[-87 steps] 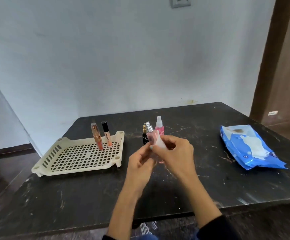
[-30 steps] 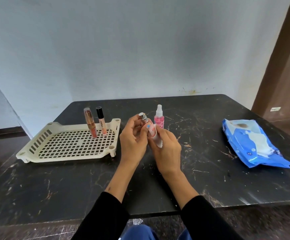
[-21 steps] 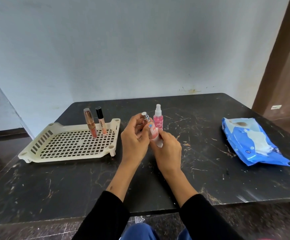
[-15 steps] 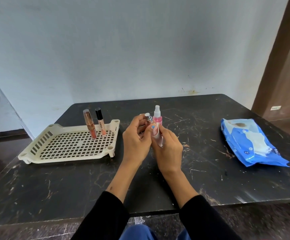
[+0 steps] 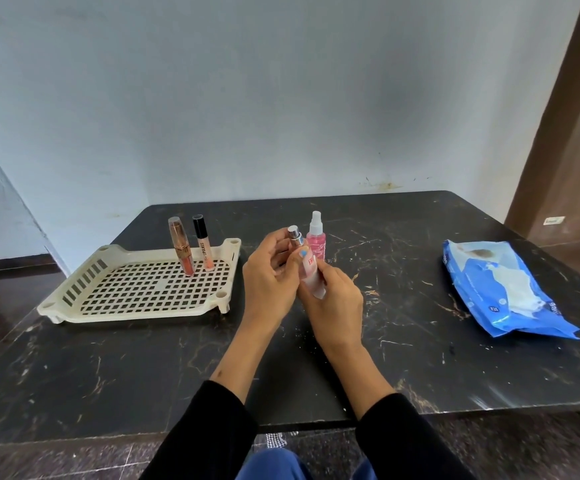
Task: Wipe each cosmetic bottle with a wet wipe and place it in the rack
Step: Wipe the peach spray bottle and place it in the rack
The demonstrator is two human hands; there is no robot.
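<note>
Pink perfume bottle gripped by both hands, axis tilted, silver cap up-left; rack lies left, nearer left hand. Right hand curled round base.

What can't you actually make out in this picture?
- Head view: the small black bottle cannot be found; the left hand may cover it.
- Wet wipe: hidden inside the right hand around the silver-capped bottle.
- Print on the blue wipe pack: too small.
- Pink spray bottle: base hidden by fingers.
</note>
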